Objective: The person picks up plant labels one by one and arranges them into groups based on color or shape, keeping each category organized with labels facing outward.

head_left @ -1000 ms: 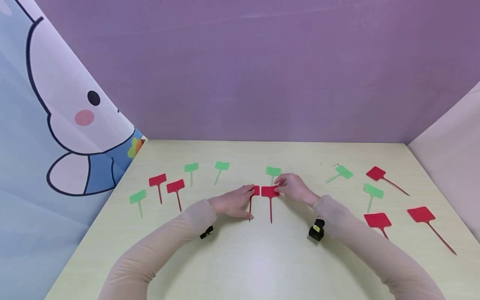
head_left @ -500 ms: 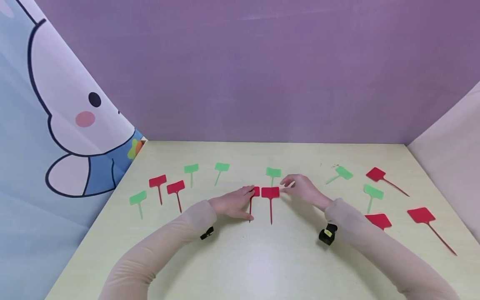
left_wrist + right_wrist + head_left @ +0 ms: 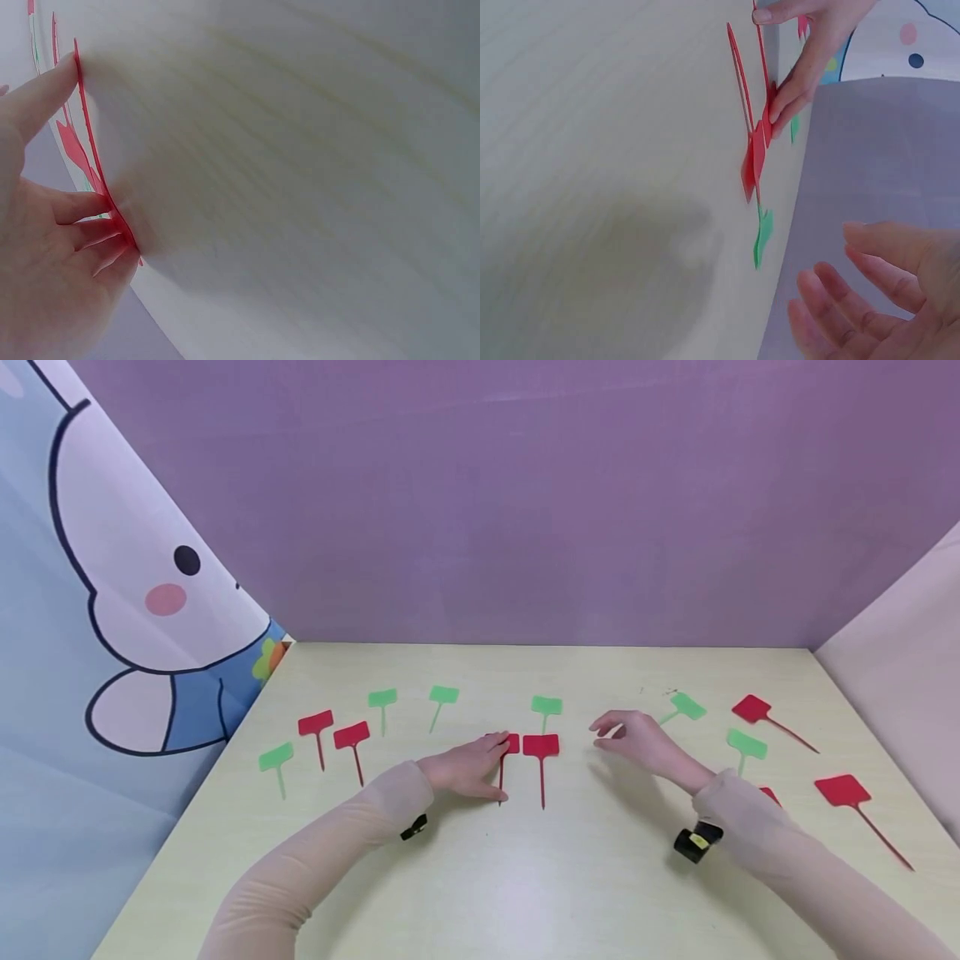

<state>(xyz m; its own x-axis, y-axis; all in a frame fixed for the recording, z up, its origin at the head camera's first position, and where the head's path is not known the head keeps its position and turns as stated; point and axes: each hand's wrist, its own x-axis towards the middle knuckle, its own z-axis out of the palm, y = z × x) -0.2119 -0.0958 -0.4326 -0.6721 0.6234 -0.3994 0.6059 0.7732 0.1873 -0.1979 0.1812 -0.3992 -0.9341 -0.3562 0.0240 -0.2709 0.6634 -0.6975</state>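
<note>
My left hand [image 3: 468, 766] lies on the pale table [image 3: 487, 877]. Its fingertips hold the head of a red plant label [image 3: 512, 742] and its thumb touches the tip of the stake. The left wrist view shows those fingers [image 3: 86, 225] curled against the label [image 3: 82, 157]. A second red label [image 3: 541, 745] lies free just to the right, parallel to the first. My right hand [image 3: 637, 739] hovers open to the right of it, holding nothing; its spread fingers [image 3: 840, 300] show in the right wrist view. A green label [image 3: 546, 704] lies just behind the red pair.
Several more labels lie scattered. Green ones [image 3: 382, 697] [image 3: 443, 693] [image 3: 275, 755] and red ones [image 3: 315, 722] [image 3: 351, 734] are on the left. Green [image 3: 687, 704] [image 3: 747, 742] and red [image 3: 752, 707] [image 3: 842, 789] are on the right. A purple wall closes the back, and a cartoon curtain hangs on the left.
My right hand let go of the second red label and drew away to the right, fingers opening. The left hand and both red labels stayed put.
</note>
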